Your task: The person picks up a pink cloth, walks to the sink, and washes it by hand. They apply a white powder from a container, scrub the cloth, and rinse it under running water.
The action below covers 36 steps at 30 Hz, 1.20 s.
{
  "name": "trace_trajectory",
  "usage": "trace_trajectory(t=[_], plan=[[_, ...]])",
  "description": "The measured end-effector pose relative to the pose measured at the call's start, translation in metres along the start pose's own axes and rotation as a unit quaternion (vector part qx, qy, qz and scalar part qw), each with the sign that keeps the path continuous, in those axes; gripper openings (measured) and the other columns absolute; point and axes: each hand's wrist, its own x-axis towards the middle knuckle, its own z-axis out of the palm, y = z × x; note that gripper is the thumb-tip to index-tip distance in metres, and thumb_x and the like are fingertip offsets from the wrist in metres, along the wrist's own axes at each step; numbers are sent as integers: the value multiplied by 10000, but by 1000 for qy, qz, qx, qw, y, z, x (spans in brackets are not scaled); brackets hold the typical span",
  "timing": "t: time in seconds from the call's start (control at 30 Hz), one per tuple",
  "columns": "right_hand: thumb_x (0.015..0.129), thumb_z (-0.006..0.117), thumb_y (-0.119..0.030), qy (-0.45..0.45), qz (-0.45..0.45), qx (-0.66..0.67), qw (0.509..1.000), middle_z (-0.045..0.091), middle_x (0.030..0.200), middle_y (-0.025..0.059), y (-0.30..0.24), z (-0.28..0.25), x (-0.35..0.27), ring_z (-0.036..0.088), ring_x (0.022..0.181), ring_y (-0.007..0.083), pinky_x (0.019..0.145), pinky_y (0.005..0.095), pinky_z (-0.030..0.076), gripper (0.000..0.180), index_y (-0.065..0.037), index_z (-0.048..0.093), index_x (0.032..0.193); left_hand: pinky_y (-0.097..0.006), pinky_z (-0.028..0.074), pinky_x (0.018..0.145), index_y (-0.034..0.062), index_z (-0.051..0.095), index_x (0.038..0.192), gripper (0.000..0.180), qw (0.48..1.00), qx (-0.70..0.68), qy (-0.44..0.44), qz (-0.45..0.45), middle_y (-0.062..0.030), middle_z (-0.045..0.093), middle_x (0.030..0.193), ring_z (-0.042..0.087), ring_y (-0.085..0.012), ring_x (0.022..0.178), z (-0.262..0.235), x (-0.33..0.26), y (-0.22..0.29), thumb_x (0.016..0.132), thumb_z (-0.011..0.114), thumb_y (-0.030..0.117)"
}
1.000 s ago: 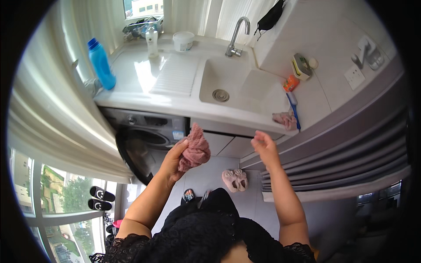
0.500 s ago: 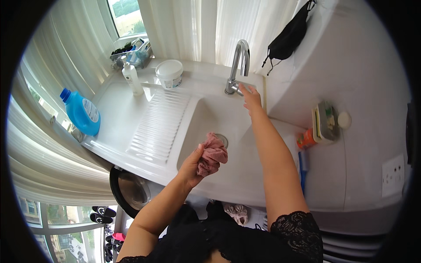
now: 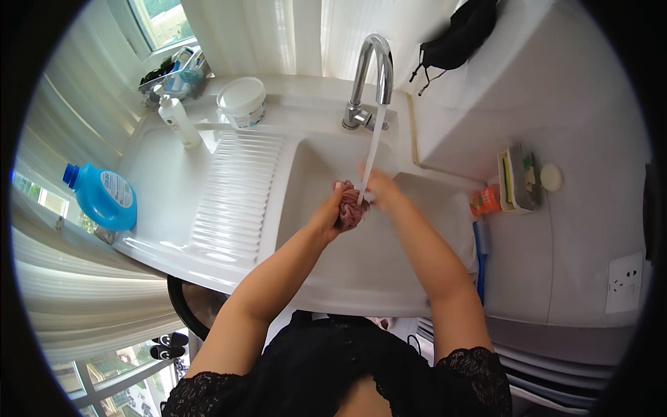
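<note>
Both hands meet over the white sink basin [image 3: 326, 257], under the running stream of water [image 3: 373, 153] that falls from the chrome tap [image 3: 368, 80]. The left hand [image 3: 328, 212] has its grip clenched around a bunched pink cloth [image 3: 349, 212], which sits just to the right of that hand's fingers and directly under the water. The right hand [image 3: 379, 189] presses against the cloth from the other side, its grip closed on the fabric's far edge, though its fingertips are partly hidden by the stream.

To the left of the left grip lies the ribbed draining board [image 3: 233, 201], and further left a blue detergent bottle [image 3: 103, 198] lies on its side on the table. Beyond the grips, near the window, stand a white pump bottle [image 3: 177, 119] and a white round tub [image 3: 242, 101]. To the right of the right grip, on the white table, are an orange item [image 3: 485, 200], a blue brush [image 3: 481, 250] and a soap dish holding a sponge [image 3: 520, 179]. A black bag [image 3: 455, 38] hangs above the tap.
</note>
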Motion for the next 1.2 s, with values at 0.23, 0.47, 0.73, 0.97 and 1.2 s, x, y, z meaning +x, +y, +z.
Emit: trace_trajectory(t=[0.23, 0.47, 0.73, 0.97, 1.2], plan=[[880, 617, -181, 51, -42, 172, 983, 628, 1063, 70, 47, 13, -26, 637, 914, 152, 688, 282, 532, 416, -50, 498, 1256, -377, 527, 813, 65, 494, 1226, 429, 991, 102, 18, 81, -95, 575, 1168, 591, -200, 1024, 1, 37, -7, 1011, 346, 405], [774, 502, 45, 94, -103, 143, 980, 646, 903, 97, 28, 24, -65, 630, 692, 153, 571, 275, 517, 380, 25, 556, 1150, -481, 500, 850, 28, 464, 1215, 318, 997, -48, -59, -10, -145, 570, 1161, 590, -291, 1024, -18, 19, 0, 1007, 358, 245], [842, 641, -233, 34, -127, 89, 987, 626, 903, 63, 43, 24, -44, 608, 836, 147, 688, 302, 498, 339, -34, 578, 1109, -396, 542, 741, 17, 496, 1227, 334, 996, 86, 19, 34, -159, 618, 1032, 633, -297, 927, -40, 18, -11, 899, 434, 5], [822, 629, -564, -62, 28, 154, 986, 632, 1037, 91, 30, 43, -60, 611, 941, 247, 782, 448, 491, 483, -136, 587, 1041, -325, 518, 551, -26, 525, 1206, 429, 902, 430, 28, 34, -164, 611, 966, 643, -223, 755, 9, -34, 27, 776, 534, -16], [888, 626, -199, -3, -70, 284, 956, 595, 1109, 94, 61, 31, -25, 590, 1020, 229, 794, 402, 517, 342, -20, 523, 1160, -344, 516, 688, -24, 456, 1275, 559, 942, 322, 52, 78, -177, 558, 1094, 593, -250, 908, -14, -22, 13, 752, 648, 27]])
